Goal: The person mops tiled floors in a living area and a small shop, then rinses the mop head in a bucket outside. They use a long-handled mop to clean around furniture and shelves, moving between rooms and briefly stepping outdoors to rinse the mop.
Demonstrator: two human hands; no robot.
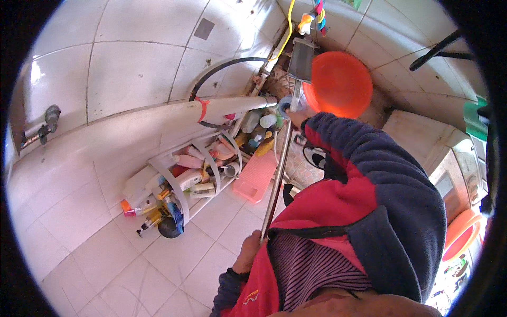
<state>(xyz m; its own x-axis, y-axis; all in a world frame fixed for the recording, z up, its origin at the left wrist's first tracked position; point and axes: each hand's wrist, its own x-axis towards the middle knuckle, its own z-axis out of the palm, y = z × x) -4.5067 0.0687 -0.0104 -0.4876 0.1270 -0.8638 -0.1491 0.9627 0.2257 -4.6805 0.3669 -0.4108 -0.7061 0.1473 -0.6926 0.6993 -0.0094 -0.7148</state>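
A long metal pole with a grey rectangular head, which looks like a flat mop [281, 174], runs from low in front of me up toward the far corner. Around its lower end my left hand [248, 254] is closed, beside my open red jacket. Farther up the pole, my right hand [300, 115] grips it below the grey head, its fingers partly hidden by the dark sleeve. A round bluish clear plastic piece [284, 103] sits by the right fingers; I cannot tell whether it belongs to the mop. The grey head is beside a large orange basin [340, 84].
A white rack [185, 203] full of bottles lies along the left wall, next to a pink ridged board [255, 177]. A black hose [222, 64] and a white pipe [248, 104] cross near the corner. At right stands a white appliance [422, 138], with another orange basin [462, 232].
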